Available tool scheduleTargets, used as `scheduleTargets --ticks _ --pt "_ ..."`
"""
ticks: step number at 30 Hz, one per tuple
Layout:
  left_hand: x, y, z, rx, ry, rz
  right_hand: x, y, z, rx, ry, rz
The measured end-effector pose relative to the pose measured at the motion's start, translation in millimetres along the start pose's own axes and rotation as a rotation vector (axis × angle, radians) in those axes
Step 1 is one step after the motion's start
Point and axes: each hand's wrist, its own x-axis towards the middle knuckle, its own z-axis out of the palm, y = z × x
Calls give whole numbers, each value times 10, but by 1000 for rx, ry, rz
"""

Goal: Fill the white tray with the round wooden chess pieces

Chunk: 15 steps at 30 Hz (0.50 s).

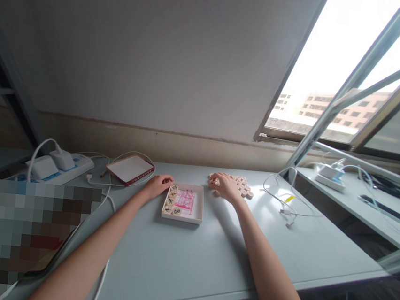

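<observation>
On the desk in front of me stands a shallow white box (199, 206) with pink lines on its bottom. Several round Chinese chess pieces (169, 201) line its left side, black characters facing up, with one more beside the bottom one. My left hand (157, 185) is at the box's back left corner, its curled fingers against the rim. To the right of the box, my right hand (224, 185) reaches over a cluster of light wooden chess pieces (243, 186). Its fingers are bent down and closed around a piece at the cluster's left edge, partly hidden by the hand.
A box lid (131, 168) with a red side lies at the back left. Power strips (74, 165) with white plugs and cables are further left, above a blurred-out patch. White cables (288, 205) with a yellow tag lie to the right. Behind is a wall, with a window (318, 95) at right.
</observation>
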Motion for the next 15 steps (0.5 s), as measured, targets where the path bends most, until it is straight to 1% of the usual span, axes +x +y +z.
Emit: scheduleTargets --ticks 2,4,9,10,13,15 --pt "-1 -1 -1 -1 3 13 -4 44 33 7 26 38" --pt "-4 1 -3 4 4 23 -2 76 48 56 23 55" --pt "-14 21 -12 13 6 17 13 65 40 235 -55 75" --pt "-15 25 -14 13 4 14 16 61 45 238 -47 94" --pt "-15 34 -18 15 2 9 16 78 82 204 38 162" --pt "-14 35 -19 17 1 14 12 104 109 194 71 193"
